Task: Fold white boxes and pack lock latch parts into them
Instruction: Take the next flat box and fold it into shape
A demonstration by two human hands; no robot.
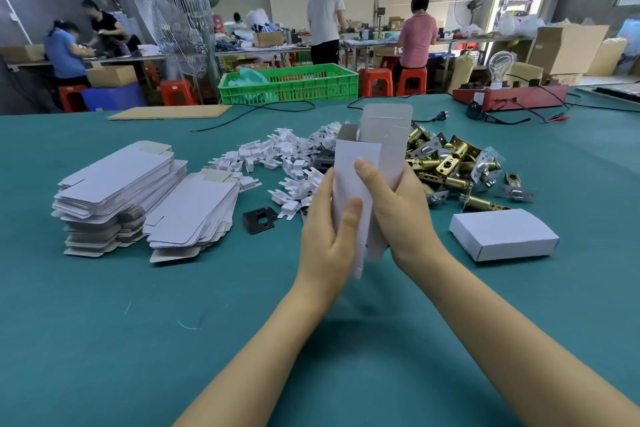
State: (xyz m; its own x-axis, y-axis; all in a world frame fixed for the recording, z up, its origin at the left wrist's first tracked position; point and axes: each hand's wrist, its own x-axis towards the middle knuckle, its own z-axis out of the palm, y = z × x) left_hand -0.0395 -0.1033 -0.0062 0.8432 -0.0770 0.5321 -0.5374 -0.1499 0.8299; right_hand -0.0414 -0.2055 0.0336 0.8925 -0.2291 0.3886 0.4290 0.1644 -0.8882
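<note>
I hold a white cardboard box (356,163) upright above the green table, partly opened into a tube, its top flap standing up. My left hand (327,236) grips its lower left side with the thumb on the front face. My right hand (394,204) grips the right side, thumb across the front. Behind the box lies a heap of brass and silver lock latches (450,163). Left of that heap is a pile of small white card inserts (277,163). Two stacks of flat white box blanks (138,191) sit at the left. One closed white box (502,234) lies at the right.
A black strike plate (259,220) lies on the green table (138,322) near my left hand. Black cables, a red test box with a bulb (509,97) and a flat cardboard sheet (169,112) lie at the far edge. A green crate (291,83) and several workers stand beyond.
</note>
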